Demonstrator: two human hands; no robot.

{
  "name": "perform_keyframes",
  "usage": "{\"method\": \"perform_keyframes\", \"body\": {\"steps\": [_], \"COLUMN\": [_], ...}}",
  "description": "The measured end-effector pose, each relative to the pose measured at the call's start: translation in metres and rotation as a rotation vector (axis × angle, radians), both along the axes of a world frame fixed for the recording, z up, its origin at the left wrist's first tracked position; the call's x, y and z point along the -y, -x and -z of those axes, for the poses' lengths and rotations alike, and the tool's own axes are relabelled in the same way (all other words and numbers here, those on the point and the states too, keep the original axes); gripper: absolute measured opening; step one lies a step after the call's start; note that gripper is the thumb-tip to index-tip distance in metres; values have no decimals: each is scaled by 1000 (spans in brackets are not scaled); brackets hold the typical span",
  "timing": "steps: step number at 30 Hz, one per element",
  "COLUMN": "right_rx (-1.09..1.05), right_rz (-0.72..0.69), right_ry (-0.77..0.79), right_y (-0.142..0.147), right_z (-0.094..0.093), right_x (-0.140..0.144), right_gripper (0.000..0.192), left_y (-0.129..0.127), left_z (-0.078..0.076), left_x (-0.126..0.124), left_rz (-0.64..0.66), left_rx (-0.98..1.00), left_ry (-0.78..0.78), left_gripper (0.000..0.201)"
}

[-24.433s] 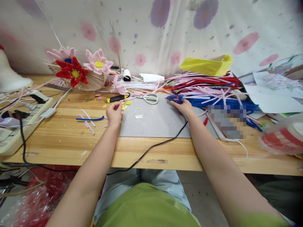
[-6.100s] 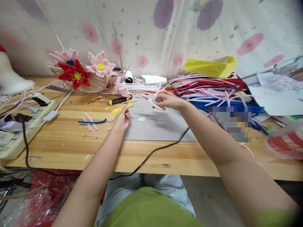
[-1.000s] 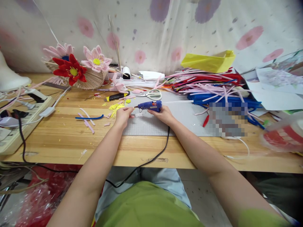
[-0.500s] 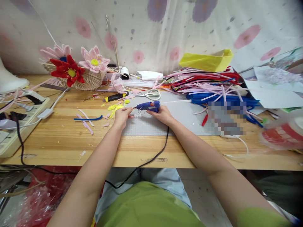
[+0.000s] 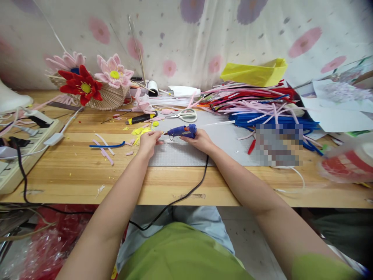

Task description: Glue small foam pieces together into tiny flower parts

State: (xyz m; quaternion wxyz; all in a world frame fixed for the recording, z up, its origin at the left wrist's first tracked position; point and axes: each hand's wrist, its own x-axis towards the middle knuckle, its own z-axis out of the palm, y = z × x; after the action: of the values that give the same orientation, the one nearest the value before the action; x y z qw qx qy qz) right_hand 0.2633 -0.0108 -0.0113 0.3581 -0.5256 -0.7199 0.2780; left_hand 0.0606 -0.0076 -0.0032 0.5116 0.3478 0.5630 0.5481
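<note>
My right hand (image 5: 201,140) is wrapped round a blue hot glue gun (image 5: 183,131), whose nozzle points left. A clear glue stick (image 5: 218,123) sticks out of its back end, and a black cord hangs down from it. My left hand (image 5: 150,142) is pinched right at the nozzle tip. Whatever sits between its fingers is too small to make out. Below both hands lies a grey cutting mat (image 5: 189,157). Yellow scraps (image 5: 140,131) lie just beyond my left hand, and scissors (image 5: 186,115) rest behind the glue gun.
Pipe cleaners (image 5: 262,112) are heaped at the back right under a yellow wrapper (image 5: 255,73). Fuzzy flowers (image 5: 84,87) stand at the back left. A power strip (image 5: 43,149) lies at the left edge, a plastic cup (image 5: 348,161) at the right. A utility knife (image 5: 142,118) lies near the scissors.
The view has shifted slightly. Both hands keep almost the same pose, with the glue gun's nozzle still at my left fingertips.
</note>
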Motion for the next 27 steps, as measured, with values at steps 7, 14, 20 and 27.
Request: {"method": "perform_keyframes", "body": {"steps": [7, 14, 20, 27], "right_rx": [-157, -292, -334, -93], "right_rz": [109, 265, 386, 722], "right_ry": [7, 39, -13, -124], "right_y": [-9, -16, -29, -72], "right_z": [3, 0, 4, 7], "right_x": [-7, -12, -22, -37], "right_gripper": [39, 38, 37, 45], "left_y": [1, 1, 1, -1], "left_z": [-4, -7, -4, -1], "left_x": [1, 2, 2, 0], "left_rz": [5, 7, -11, -49], "left_rx": [46, 57, 59, 40], "left_ry": [25, 28, 22, -2], "left_gripper": [24, 30, 30, 28]}}
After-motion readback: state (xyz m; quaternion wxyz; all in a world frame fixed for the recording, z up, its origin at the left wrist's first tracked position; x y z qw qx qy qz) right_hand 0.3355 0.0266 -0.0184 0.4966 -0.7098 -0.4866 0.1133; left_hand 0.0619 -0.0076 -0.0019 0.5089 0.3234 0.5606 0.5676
